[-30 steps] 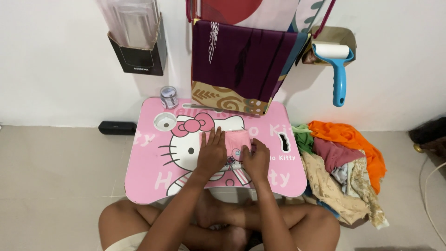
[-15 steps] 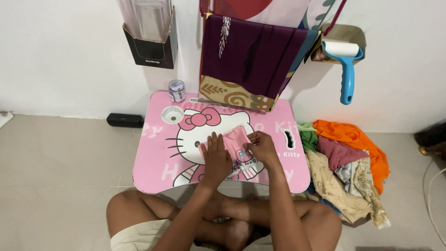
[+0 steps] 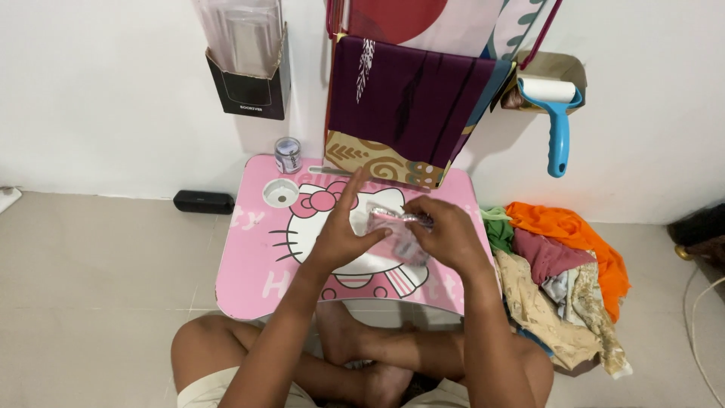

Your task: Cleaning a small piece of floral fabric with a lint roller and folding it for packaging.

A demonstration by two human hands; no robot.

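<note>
A small pink folded cloth in a clear plastic wrapper (image 3: 396, 230) sits lifted just above the middle of the pink cartoon-cat tabletop (image 3: 257, 264), held between both hands. The right hand (image 3: 445, 234) pinches its upper right edge with fingers closed on the plastic. The left hand (image 3: 343, 234) supports it from the left and below, thumb against the wrapper and index finger pointing up and free.

By the look of it, the cloth is already folded small and inside the wrapper; the wrapper's top edge looks not yet closed or flattened, though that part is too small to tell for certain.

To the right, a heap of loose clothes (image 3: 563, 279) lies on the floor, seemingly still unfolded. A small tin (image 3: 288, 155) stands at the tabletop's far corner, and a blue lint roller (image 3: 555, 113) hangs on the wall.
</note>
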